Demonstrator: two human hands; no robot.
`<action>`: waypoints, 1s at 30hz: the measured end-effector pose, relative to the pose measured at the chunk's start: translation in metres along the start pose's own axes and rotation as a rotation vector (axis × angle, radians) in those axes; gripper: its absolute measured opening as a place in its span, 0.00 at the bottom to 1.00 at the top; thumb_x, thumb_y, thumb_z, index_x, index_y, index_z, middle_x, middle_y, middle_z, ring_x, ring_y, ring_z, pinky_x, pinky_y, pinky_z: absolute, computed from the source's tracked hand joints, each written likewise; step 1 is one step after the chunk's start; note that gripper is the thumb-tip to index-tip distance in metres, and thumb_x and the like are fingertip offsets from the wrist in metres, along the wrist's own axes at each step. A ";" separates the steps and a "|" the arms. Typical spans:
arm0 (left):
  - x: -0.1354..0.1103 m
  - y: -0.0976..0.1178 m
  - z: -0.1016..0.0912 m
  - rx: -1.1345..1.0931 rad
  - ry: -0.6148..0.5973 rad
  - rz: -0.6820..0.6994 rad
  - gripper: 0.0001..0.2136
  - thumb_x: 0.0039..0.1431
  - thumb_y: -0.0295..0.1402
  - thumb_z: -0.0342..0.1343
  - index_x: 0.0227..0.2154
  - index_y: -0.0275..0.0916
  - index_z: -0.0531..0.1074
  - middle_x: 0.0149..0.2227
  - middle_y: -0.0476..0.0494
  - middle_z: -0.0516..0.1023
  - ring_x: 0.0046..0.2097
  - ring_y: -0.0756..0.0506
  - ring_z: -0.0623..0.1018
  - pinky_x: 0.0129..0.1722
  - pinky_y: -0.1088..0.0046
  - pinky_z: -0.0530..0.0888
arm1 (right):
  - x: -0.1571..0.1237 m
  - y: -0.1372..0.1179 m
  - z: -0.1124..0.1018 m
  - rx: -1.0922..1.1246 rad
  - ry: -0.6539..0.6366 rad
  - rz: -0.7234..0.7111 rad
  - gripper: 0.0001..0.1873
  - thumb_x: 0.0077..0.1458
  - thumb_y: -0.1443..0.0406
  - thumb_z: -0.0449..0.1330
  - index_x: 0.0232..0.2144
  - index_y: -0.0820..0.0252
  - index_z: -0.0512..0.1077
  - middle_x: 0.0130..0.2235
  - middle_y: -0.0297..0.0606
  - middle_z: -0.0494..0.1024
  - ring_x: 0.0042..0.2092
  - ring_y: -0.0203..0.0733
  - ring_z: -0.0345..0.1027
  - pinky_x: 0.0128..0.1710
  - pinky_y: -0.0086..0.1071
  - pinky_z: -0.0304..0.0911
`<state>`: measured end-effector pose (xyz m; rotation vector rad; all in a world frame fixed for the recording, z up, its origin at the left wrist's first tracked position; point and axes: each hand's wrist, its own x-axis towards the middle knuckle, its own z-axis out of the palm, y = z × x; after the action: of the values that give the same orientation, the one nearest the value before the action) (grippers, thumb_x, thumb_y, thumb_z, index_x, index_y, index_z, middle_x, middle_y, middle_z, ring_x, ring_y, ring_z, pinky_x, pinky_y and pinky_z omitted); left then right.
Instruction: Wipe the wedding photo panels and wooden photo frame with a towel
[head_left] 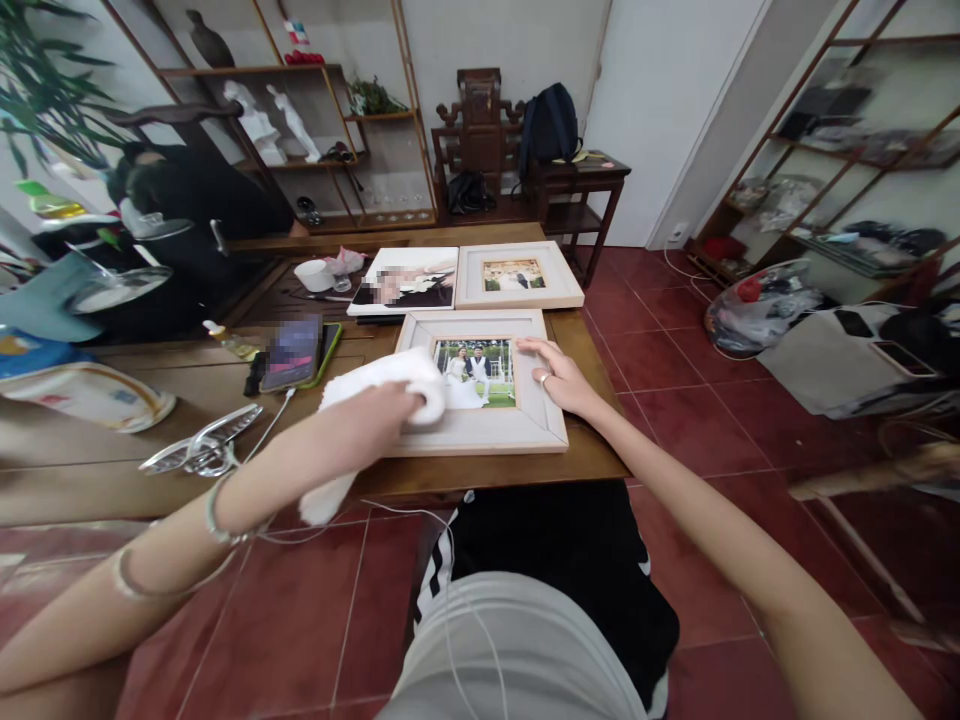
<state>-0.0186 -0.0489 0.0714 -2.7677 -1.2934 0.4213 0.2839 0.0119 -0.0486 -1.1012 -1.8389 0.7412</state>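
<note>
A photo frame [480,437] with a wide pale border lies flat near the table's front edge, holding a picture of two people outdoors. My left hand [386,415] is closed around a bunched white cloth [375,375], which covers the left part of the frame and drapes toward the table edge. My right hand [559,375], with a ring on one finger, rests on the frame's right border, its fingers stretched out. Behind lie a second pale frame [555,262] and a print [442,268], side by side.
To the left on the wooden table [60,490] are phones [292,352], a silver metal object [206,445], a white cable and a large bottle [90,390]. A small white cup [313,275] stands farther back. Shelves and a chair [480,130] line the wall.
</note>
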 end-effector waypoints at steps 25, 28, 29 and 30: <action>0.145 0.003 0.034 0.183 0.371 -0.058 0.17 0.57 0.17 0.46 0.40 0.35 0.79 0.65 0.36 0.62 0.66 0.34 0.61 0.56 0.54 0.67 | 0.000 -0.010 -0.002 0.075 0.046 0.038 0.22 0.44 0.73 0.52 0.43 0.53 0.70 0.59 0.38 0.71 0.63 0.50 0.61 0.65 0.52 0.50; 0.124 -0.013 0.038 0.192 0.336 -0.134 0.17 0.57 0.17 0.47 0.39 0.34 0.79 0.64 0.32 0.64 0.64 0.32 0.64 0.54 0.53 0.68 | -0.001 -0.011 -0.001 0.091 0.048 0.044 0.23 0.44 0.73 0.52 0.43 0.53 0.70 0.59 0.38 0.71 0.63 0.49 0.61 0.65 0.52 0.49; 0.117 -0.019 0.038 0.194 0.324 -0.157 0.17 0.57 0.16 0.46 0.38 0.34 0.80 0.63 0.31 0.65 0.63 0.32 0.65 0.53 0.53 0.69 | 0.000 -0.011 -0.001 0.091 0.047 0.046 0.23 0.44 0.73 0.52 0.44 0.53 0.70 0.59 0.38 0.71 0.63 0.49 0.61 0.65 0.52 0.49; 0.110 -0.024 0.038 0.197 0.312 -0.177 0.17 0.57 0.16 0.46 0.38 0.33 0.80 0.62 0.31 0.65 0.62 0.32 0.66 0.52 0.54 0.69 | 0.000 -0.011 -0.001 0.088 0.046 0.049 0.23 0.44 0.73 0.52 0.44 0.53 0.70 0.59 0.38 0.71 0.63 0.49 0.60 0.65 0.51 0.49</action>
<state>0.0210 0.0477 0.0145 -2.4124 -1.3234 0.0925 0.2805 0.0068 -0.0394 -1.1005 -1.7301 0.8110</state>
